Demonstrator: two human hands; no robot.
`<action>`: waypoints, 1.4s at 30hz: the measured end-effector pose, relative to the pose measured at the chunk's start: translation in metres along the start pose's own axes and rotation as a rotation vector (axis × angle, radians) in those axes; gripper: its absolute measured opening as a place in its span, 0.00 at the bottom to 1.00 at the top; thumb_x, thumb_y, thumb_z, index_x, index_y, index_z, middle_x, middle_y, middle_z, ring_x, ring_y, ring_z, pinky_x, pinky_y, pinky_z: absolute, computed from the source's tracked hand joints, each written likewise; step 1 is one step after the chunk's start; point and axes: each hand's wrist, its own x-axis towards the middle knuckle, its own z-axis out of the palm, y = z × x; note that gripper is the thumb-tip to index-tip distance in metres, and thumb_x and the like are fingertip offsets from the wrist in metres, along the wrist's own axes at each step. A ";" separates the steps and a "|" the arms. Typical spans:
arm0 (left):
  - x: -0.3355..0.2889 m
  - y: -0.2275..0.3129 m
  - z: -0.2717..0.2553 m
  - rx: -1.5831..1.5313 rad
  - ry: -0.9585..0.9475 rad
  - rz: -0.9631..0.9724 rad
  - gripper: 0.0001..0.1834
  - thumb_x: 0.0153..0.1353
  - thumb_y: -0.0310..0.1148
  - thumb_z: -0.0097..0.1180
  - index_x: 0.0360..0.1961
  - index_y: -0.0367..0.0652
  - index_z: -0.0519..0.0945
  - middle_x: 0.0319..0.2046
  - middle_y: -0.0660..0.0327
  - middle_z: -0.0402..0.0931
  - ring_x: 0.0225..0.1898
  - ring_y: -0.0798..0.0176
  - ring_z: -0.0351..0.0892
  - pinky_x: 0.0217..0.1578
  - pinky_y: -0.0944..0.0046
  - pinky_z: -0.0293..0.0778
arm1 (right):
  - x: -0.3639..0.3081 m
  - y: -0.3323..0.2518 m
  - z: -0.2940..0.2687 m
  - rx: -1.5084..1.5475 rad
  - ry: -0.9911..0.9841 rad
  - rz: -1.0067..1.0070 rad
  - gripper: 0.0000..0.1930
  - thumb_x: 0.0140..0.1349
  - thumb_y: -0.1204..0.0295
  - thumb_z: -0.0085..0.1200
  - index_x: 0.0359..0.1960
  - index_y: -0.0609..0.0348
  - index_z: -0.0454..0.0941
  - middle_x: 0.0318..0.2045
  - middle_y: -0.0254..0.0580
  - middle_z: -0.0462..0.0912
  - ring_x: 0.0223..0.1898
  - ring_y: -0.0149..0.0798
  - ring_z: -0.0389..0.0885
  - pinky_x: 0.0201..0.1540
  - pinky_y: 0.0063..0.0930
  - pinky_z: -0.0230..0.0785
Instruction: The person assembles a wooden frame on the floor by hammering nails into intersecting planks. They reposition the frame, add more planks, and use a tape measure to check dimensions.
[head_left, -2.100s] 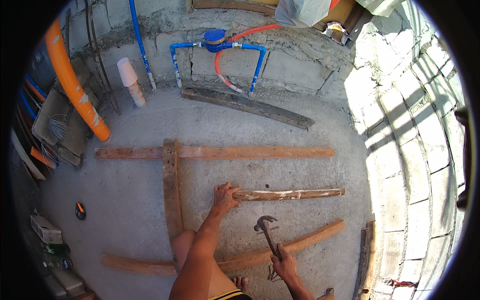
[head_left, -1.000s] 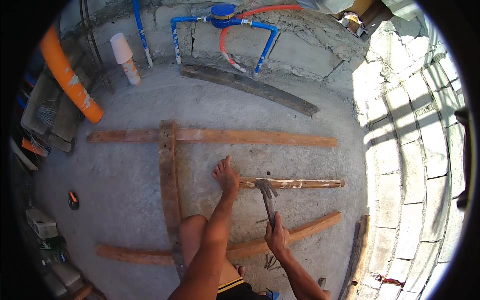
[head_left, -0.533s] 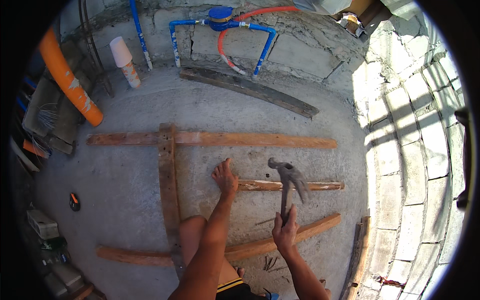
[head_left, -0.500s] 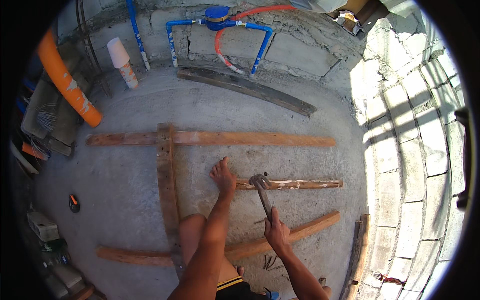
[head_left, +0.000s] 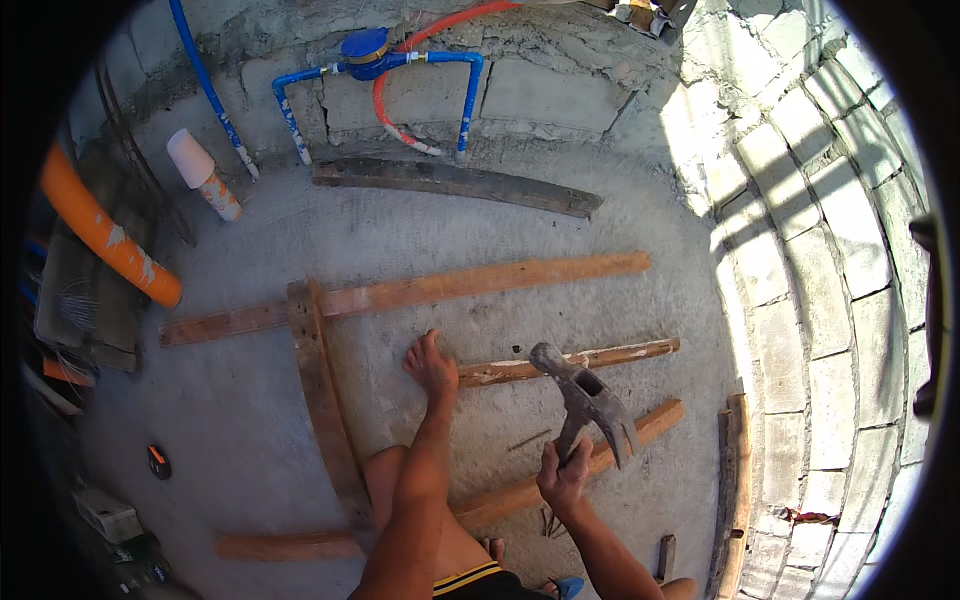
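Note:
A claw hammer (head_left: pixel 590 400) is gripped by its handle in my right hand (head_left: pixel 566 480). Its head is raised, so it overlaps a short, paint-streaked wooden strip (head_left: pixel 640 353) behind it. My left hand (head_left: pixel 430 365) rests low at the strip's left end, fingers apart; whether part of the strip lies beneath the palm is hidden. To its left, a wooden plank (head_left: pixel 325 400) crosses over a long far board (head_left: pixel 480 283) and a near board (head_left: pixel 285 545). My left arm and leg cover part of the near board. A thin nail-like piece (head_left: pixel 528 440) lies beside the hammer.
A dark timber (head_left: pixel 450 185) lies near the back wall, below blue pipes with a meter (head_left: pixel 365 50). Orange pipe (head_left: pixel 110 235) stands at left, near a tape measure-like black and orange object (head_left: pixel 158 461). A block wall (head_left: pixel 790 380) bounds the right.
My right hand has lifted the hammer off the strip and turned it, so its head is higher and nearer to me. The view has tilted; my left hand stays at the strip's end.

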 end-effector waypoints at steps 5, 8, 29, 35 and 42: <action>0.006 0.005 0.002 0.012 -0.023 -0.027 0.32 0.48 0.23 0.66 0.56 0.53 0.74 0.51 0.59 0.71 0.57 0.51 0.68 0.60 0.45 0.55 | -0.038 0.014 -0.023 -0.357 -0.418 0.316 0.24 0.60 0.73 0.62 0.56 0.66 0.70 0.28 0.58 0.84 0.30 0.56 0.87 0.29 0.40 0.77; 0.005 0.006 0.002 0.128 -0.124 -0.009 0.31 0.48 0.24 0.68 0.55 0.53 0.74 0.51 0.60 0.71 0.57 0.52 0.67 0.60 0.46 0.56 | -0.053 -0.002 -0.081 -0.177 -0.270 0.307 0.22 0.60 0.73 0.62 0.55 0.66 0.72 0.30 0.58 0.85 0.29 0.53 0.87 0.29 0.39 0.77; -0.008 0.052 -0.015 -0.112 0.065 0.365 0.14 0.62 0.29 0.57 0.50 0.47 0.78 0.47 0.59 0.77 0.51 0.49 0.74 0.59 0.45 0.61 | -0.091 0.083 -0.189 -0.665 -0.297 0.836 0.19 0.61 0.59 0.60 0.51 0.50 0.76 0.31 0.54 0.85 0.34 0.60 0.84 0.37 0.51 0.74; -0.061 0.143 0.025 0.136 -0.677 0.975 0.41 0.47 0.45 0.75 0.61 0.41 0.72 0.55 0.52 0.72 0.61 0.47 0.69 0.62 0.40 0.61 | -0.066 0.224 -0.348 -1.080 -0.170 0.798 0.13 0.54 0.70 0.59 0.41 0.56 0.82 0.32 0.57 0.85 0.37 0.57 0.85 0.40 0.48 0.76; -0.065 0.188 0.027 0.216 -0.930 0.719 0.28 0.42 0.44 0.74 0.45 0.43 0.83 0.39 0.54 0.75 0.44 0.51 0.79 0.45 0.52 0.76 | -0.028 0.372 -0.484 -1.130 -0.126 0.638 0.13 0.51 0.75 0.57 0.40 0.55 0.82 0.32 0.53 0.85 0.36 0.56 0.85 0.39 0.47 0.76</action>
